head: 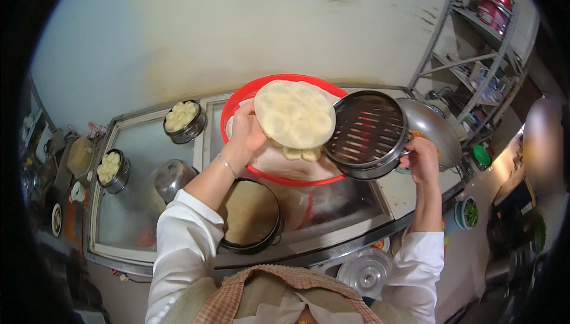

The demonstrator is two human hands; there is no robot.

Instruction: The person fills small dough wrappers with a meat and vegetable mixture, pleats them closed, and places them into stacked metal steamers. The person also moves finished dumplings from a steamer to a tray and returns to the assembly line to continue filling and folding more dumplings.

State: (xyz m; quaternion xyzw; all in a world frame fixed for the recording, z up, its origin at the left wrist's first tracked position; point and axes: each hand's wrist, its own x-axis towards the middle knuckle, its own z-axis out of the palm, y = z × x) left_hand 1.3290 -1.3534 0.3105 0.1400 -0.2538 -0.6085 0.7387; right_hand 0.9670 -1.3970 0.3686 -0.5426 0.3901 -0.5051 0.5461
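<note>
My left hand [249, 132] grips the left edge of a round mesh steamer liner [295, 112], raised over a red plastic basin [229, 97]. Pale dumplings or buns [299, 153] show just below the liner's lower edge, and lumpy shapes press against its far side. With my right hand [421, 155] I hold a round metal steamer basket [369, 130] by its side handle; it is tilted, and its slatted bottom shows. White cloth [294, 168] lines the basin. Another round steamer basket with a pale liner [249, 212] stands near me, left of centre.
Two small steamers of buns [182, 117] [111, 168] and a metal pot [173, 179] stand on the glass-topped freezer [138, 217] at left. A large metal bowl [438, 132] lies right, beside a metal shelf rack [481, 57]. A wall rises behind.
</note>
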